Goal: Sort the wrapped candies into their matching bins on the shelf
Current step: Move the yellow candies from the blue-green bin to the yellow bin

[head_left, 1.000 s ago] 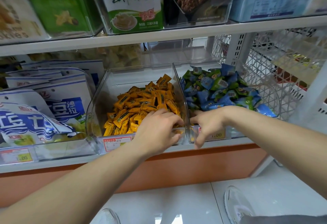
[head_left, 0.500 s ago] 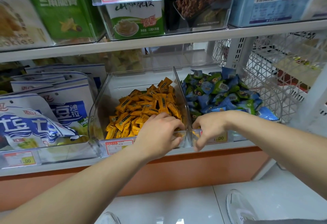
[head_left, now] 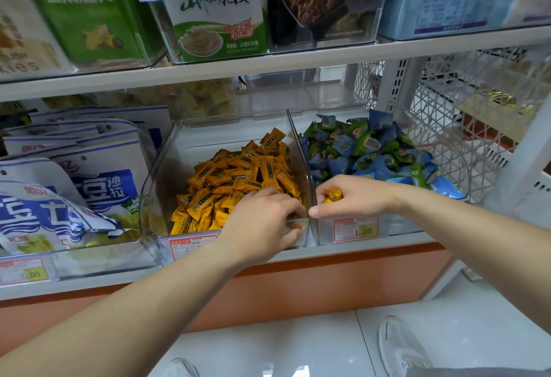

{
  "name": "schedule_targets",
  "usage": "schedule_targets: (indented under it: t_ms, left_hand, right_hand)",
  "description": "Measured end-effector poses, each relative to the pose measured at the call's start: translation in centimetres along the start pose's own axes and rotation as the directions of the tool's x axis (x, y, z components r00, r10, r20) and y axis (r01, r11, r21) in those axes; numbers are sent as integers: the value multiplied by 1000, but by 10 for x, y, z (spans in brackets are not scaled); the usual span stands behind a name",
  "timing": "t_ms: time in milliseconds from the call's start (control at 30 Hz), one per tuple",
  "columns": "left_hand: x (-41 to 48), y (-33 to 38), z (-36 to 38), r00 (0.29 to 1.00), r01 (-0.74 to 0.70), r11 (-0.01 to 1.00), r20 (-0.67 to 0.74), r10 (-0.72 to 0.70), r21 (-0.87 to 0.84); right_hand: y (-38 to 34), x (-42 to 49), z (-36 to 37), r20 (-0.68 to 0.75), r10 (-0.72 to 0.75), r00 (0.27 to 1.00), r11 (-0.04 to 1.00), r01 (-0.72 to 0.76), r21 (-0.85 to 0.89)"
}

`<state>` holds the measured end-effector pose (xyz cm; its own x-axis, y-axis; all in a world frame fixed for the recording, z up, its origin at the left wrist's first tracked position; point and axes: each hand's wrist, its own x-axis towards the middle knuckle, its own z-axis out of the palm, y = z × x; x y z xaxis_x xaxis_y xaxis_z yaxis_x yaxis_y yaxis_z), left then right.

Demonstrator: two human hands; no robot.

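Orange candy [head_left: 332, 196] sits pinched in our right hand [head_left: 357, 197], whose curled fingers close round it just above the front left corner of the right-hand clear bin [head_left: 402, 226]. That bin is heaped with blue and green candies [head_left: 366, 150]. The hand hangs right beside the wall where the two bins meet. Our left hand [head_left: 262, 221] reaches into the front right corner of the left-hand clear bin [head_left: 161, 174], with its fingers [head_left: 286, 206] curled down into the pile of orange candies [head_left: 238, 180]. We cannot tell whether they have hold of any. The two hands are close together, one on each side of the dividing wall. A price label [head_left: 354, 229] is fixed to the front of the right-hand bin. Both bins stand on the white shelf [head_left: 89, 282], with blue-and-white snack bags [head_left: 74, 186] to their left and a white wire basket [head_left: 447, 144] to their right.
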<state>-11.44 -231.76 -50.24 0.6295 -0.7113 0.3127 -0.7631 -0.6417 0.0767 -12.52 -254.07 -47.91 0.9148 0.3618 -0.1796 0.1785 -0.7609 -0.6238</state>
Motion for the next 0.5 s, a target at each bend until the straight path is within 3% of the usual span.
schedule_targets:
  t_ms: [133,267,400,500]
  left_hand:
    - [4,-1,-5,999,20,997,38,-17,-70]
    - [12,4,-14,994,108,969,8,-109,-223]
    - [26,17,-24,954,147,903,-182,-236,-404]
    - [34,31,-28,945,149,775,-141,-295,-615]
  right_hand:
    - [0,-5,-1,-265,-73,961,991,100,88]
    - [-4,-8,-15,-508,22,861,932,166,321]
    - [-16,-5,-26,-568,136,812,780,265,566]
    - [-32,6,-28,-578,235,781,665,305,682]
